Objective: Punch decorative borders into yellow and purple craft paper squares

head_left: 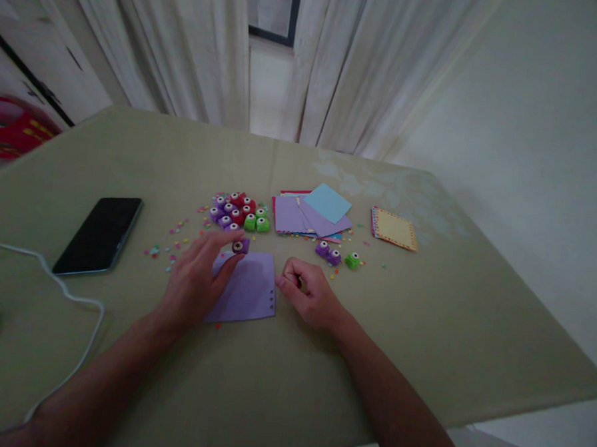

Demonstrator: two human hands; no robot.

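Olive tabletop [192, 152], purple punch [242, 246] in fingertip pinch of left hand [194, 278], right hand [315, 294] curled closed beside purple card [249, 289]

On the table [275, 382], clustered punches [237, 216] lie between tablet [100, 236] and paper stack [291, 216], behind a sheet [249, 291].

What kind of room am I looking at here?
Probably a room in a home, with a table used for paper craft: pale curtains hang behind it, and a tablet-like device and a stack of coloured paper sheets lie on its cloth.
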